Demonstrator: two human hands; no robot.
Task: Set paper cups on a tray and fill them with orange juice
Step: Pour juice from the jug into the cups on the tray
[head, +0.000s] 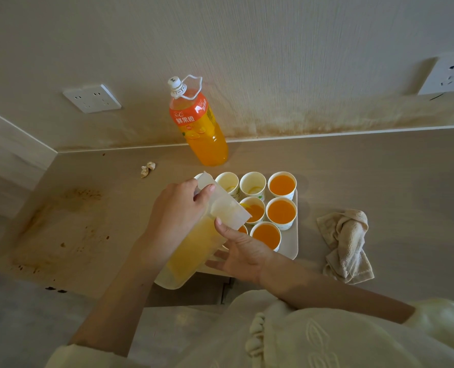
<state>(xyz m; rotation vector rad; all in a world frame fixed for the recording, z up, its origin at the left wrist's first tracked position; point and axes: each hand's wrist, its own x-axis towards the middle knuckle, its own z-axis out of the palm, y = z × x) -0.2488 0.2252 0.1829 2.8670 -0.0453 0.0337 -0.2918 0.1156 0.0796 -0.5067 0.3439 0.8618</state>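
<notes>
Pitcher tipped over the cups

Left hand is wrapped round the pitcher near the lid, thumb on top, tilting it over the tray. Right hand props it from below, fingers flat and spread, thumb up by the spout. Cups sit on the tray, several full of juice, two at the back nearly empty, and the pitcher hides a couple. Bottle stands by the wall, cloth right of the tray.

Cream fleece top w/ embossed motif
</notes>
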